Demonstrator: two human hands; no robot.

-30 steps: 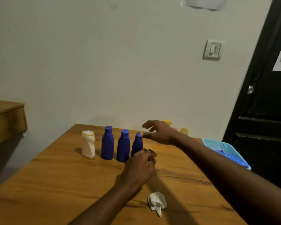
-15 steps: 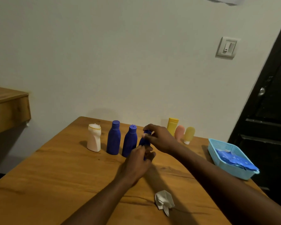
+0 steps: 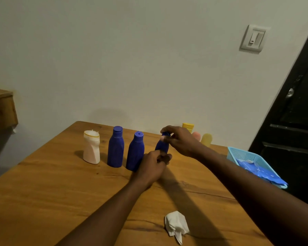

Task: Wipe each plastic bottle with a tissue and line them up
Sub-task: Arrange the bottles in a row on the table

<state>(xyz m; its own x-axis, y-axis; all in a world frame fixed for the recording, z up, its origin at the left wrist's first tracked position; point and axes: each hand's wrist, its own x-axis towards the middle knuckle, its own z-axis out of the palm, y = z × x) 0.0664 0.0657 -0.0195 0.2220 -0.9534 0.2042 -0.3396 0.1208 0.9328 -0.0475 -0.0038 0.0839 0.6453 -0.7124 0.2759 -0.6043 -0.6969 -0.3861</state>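
Wooden worktop [image 3: 43,192]: my right hand [image 3: 180,142] pinches the small blue plastic bottle [image 3: 161,145] at its cap, left hand [image 3: 152,167] closed round its base. It looks light and tippy; I'd hold the waist.

Wooden table [image 3: 43,192], grain visible, dark crack-like line across the right half. Table stands against a plain pale wall [image 3: 132,59]. Light switch [image 3: 253,39] mounted on wall, upper right. Black door [image 3: 295,121] at right edge, round lock or knob fitting partway up. Blue mesh basket [image 3: 238,154] at right table edge, just beside the door; blue sheet material inside, spilling over the near rim. Second wooden surface [image 3: 0,107] at left edge, higher than the table and apart from it.
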